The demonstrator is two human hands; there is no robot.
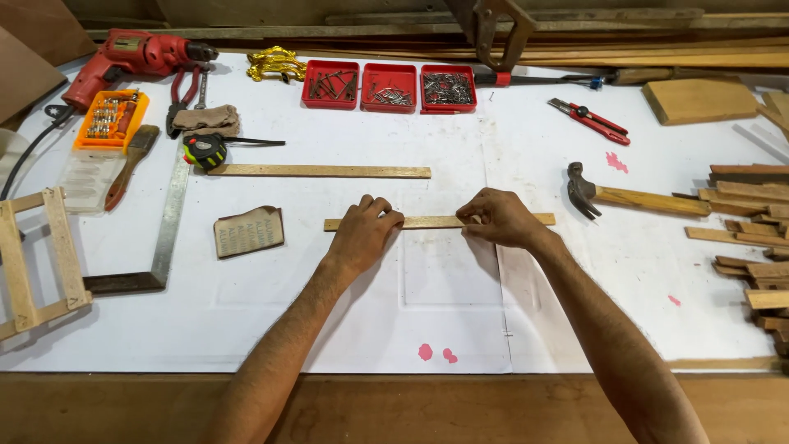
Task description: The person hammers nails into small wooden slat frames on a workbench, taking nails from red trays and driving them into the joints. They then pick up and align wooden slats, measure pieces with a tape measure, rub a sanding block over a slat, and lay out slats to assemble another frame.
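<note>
Hands [366, 234] press flat wooden strip [431, 222].

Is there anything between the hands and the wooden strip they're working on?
Nothing visible. The left hand and right hand both rest directly on the strip, which lies flat on the white sheet.

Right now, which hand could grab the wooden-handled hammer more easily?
Probably the right hand. It rests on the thin wooden strip at the end nearer the steel-headed, wooden-handled hammer, which lies just to its right. The left hand would have to cross over.
</note>
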